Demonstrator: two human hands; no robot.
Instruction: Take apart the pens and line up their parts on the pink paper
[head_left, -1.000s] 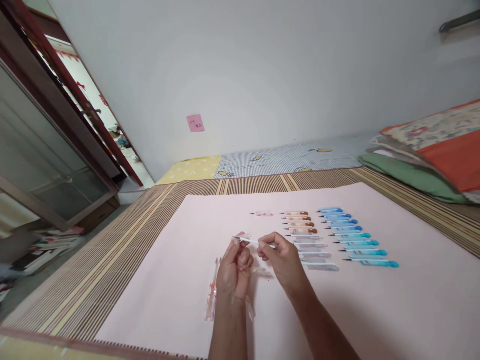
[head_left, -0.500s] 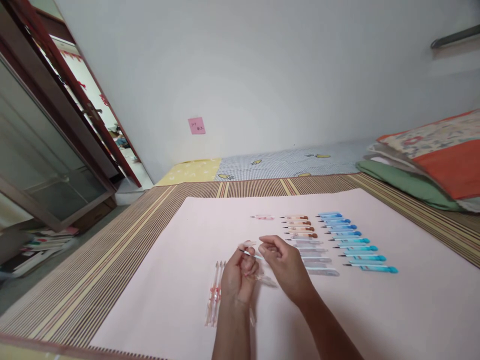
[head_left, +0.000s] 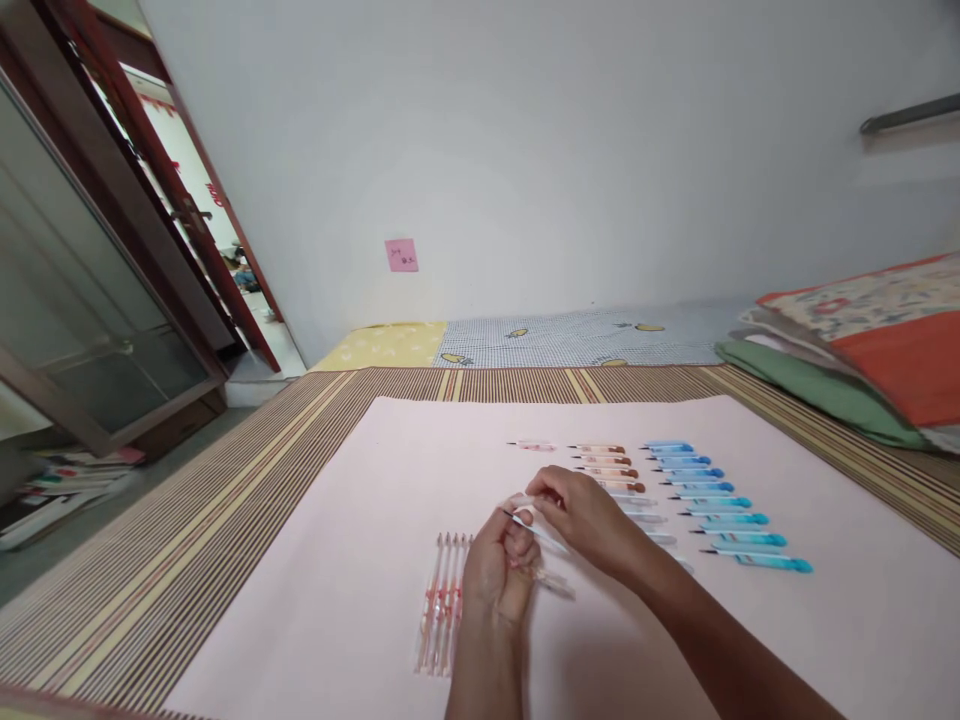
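Observation:
My left hand (head_left: 496, 565) is closed around a slim white pen (head_left: 546, 535) with a dark tip, which slants down to the right. A clear pen part (head_left: 556, 583) sticks out below its fingers. My right hand (head_left: 589, 515) pinches a small clear piece, perhaps a cap (head_left: 519, 500), at the left fingertips. Beside my left wrist lie several clear pens with pink-red marks (head_left: 442, 605), side by side and partly hidden. Beyond my hands, a pink-marked clear pen (head_left: 536, 446) lies alone.
Right of my hands are rows of blue pens (head_left: 735, 502), brown-ended pens (head_left: 607, 460) and pale translucent pens (head_left: 649, 518) that my right arm partly covers. They lie on a pale pink sheet (head_left: 322, 560) over a striped mat (head_left: 187, 500). Folded fabrics (head_left: 825, 400) are stacked at right.
My right hand has come left to meet my left hand and now touches the clear piece there. The view has shifted slightly, showing more of the pink-red pens.

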